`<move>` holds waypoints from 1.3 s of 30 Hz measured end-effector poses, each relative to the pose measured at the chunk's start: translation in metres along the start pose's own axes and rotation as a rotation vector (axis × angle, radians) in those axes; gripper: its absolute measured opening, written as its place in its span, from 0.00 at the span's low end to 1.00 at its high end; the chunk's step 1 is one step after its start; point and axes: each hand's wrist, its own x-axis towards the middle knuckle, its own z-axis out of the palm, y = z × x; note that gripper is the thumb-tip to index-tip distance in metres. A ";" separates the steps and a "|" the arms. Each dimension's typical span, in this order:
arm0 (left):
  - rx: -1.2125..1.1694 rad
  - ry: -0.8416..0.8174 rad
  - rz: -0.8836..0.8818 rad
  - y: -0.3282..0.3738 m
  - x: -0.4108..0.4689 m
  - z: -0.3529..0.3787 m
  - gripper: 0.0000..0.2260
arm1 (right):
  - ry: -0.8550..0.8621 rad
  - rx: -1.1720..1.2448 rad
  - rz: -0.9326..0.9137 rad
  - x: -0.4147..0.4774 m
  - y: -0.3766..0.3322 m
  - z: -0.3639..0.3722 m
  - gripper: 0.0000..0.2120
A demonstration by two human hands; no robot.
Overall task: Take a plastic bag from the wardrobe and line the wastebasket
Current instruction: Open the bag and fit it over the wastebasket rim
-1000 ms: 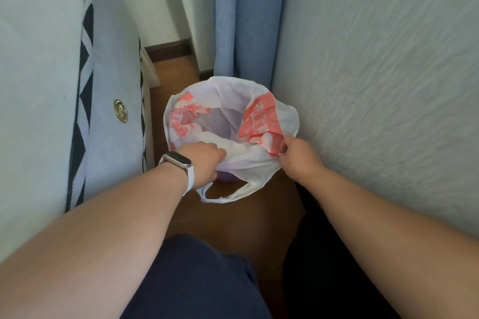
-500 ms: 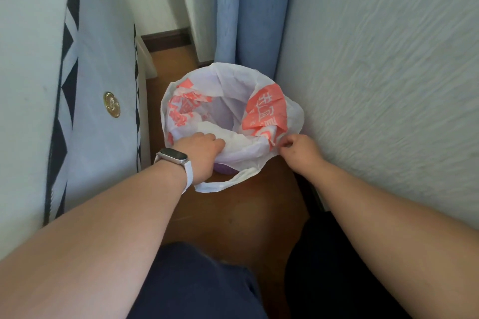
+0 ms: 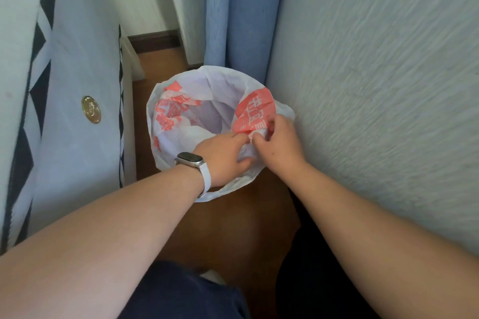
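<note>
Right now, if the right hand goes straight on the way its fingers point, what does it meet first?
The right hand points up and left, toward the left hand. It already pinches the bag at the near rim, so it would likely meet the left hand's fingertips first; depth is unclear.

1. The brown wooden floor [image 3: 238, 230] carries everything here, showing as a narrow strip between a white upholstered furniture side [image 3: 77, 122] on the left and a textured pale wall [image 3: 375, 101] on the right.
2. A wastebasket stands on that strip, close to the wall; its own body is hidden under a white plastic bag [image 3: 181, 122] with red-orange print, spread open over its mouth.
3. A blue curtain [image 3: 241, 15] hangs down to the floor just behind the basket.
4. A dark baseboard [image 3: 155, 40] edges the floor at the far end.
</note>
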 end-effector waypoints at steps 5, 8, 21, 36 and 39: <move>0.106 -0.053 -0.008 0.000 -0.002 -0.001 0.11 | -0.063 0.178 0.191 0.006 -0.005 0.014 0.28; 0.240 -0.109 -0.003 0.002 -0.004 -0.006 0.11 | -0.074 0.262 0.240 0.006 -0.008 0.018 0.21; 0.242 -0.107 -0.044 -0.058 -0.018 -0.008 0.03 | -0.010 0.439 0.328 0.001 0.001 0.011 0.12; 0.219 -0.033 0.063 -0.030 -0.010 -0.011 0.19 | -0.187 -0.305 -0.081 -0.006 -0.011 -0.022 0.16; 0.225 -0.096 0.097 -0.026 -0.010 -0.005 0.13 | -0.150 -0.297 -0.374 0.000 -0.013 -0.022 0.17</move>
